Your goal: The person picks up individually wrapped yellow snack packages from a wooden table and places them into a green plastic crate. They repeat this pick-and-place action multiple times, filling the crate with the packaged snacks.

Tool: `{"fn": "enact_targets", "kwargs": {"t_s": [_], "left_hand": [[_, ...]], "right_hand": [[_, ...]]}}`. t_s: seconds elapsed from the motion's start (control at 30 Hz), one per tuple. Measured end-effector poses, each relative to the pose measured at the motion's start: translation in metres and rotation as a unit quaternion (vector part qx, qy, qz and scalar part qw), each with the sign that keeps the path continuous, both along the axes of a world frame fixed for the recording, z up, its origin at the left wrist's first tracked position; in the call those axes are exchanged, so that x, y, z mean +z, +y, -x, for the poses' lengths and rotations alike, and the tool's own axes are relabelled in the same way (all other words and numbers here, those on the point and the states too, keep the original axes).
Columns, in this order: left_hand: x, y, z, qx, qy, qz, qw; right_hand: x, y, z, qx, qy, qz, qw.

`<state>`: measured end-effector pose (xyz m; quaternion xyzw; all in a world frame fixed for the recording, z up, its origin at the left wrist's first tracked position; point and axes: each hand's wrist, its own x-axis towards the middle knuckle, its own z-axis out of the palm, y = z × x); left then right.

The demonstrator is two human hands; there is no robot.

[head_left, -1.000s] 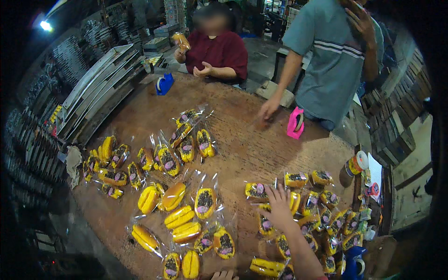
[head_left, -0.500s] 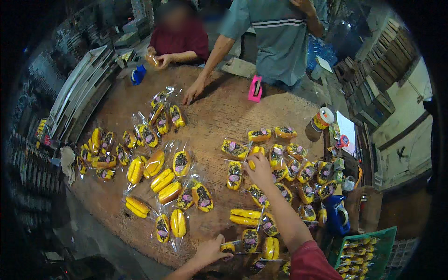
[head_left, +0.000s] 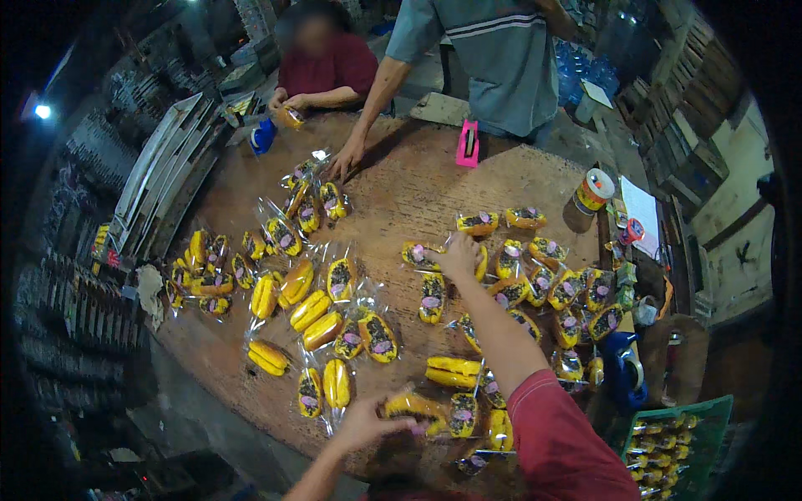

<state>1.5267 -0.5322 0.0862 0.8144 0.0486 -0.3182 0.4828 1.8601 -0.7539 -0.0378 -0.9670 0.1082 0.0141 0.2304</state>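
In my left hand (head_left: 364, 426), near the table's front edge, is a wrapped bread roll (head_left: 418, 406), gripped between fingers and thumb and blurred by motion. My right hand (head_left: 457, 257) reaches farther out, its fingertips closed on the right end of a dark-topped wrapped roll (head_left: 415, 254). A plain yellow roll (head_left: 481, 264) shows just beside that hand. Below it lies another dark-topped roll (head_left: 432, 298) with a pink label. Between my arms are a yellow split roll (head_left: 454, 371) and a dark-topped roll (head_left: 463, 414), both in clear wrap.
Several wrapped rolls (head_left: 311, 311) cover the left of the wooden table (head_left: 393, 188). A can (head_left: 591, 192), a blue tape dispenser (head_left: 625, 367) and a green crate of rolls (head_left: 720, 415) line the right. A pink dispenser (head_left: 468, 144) stands far off. Two people work across the table.
My right hand has shifted from the plain yellow roll to the dark-topped one at its left. My left hand has moved its roll slightly up. The whole view has shifted a little.
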Motion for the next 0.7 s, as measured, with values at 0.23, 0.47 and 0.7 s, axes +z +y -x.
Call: {"fn": "enact_targets", "kwargs": {"t_s": [0.23, 0.47, 0.7], "left_hand": [[-0.027, 0.02, -0.187, -0.096, -0.129, 0.013, 0.987], [-0.054, -0.03, -0.358, -0.384, -0.106, 0.113, 0.91], [-0.06, -0.065, -0.373, -0.461, -0.033, -0.157, 0.873]], "right_hand": [[0.078, -0.082, 0.078, -0.017, -0.173, -0.447, 0.878], [0.169, -0.194, 0.299, -0.065, 0.029, -0.464, 0.883], [0.127, -0.109, 0.488, 0.059, 0.285, -0.296, 0.91]]}}
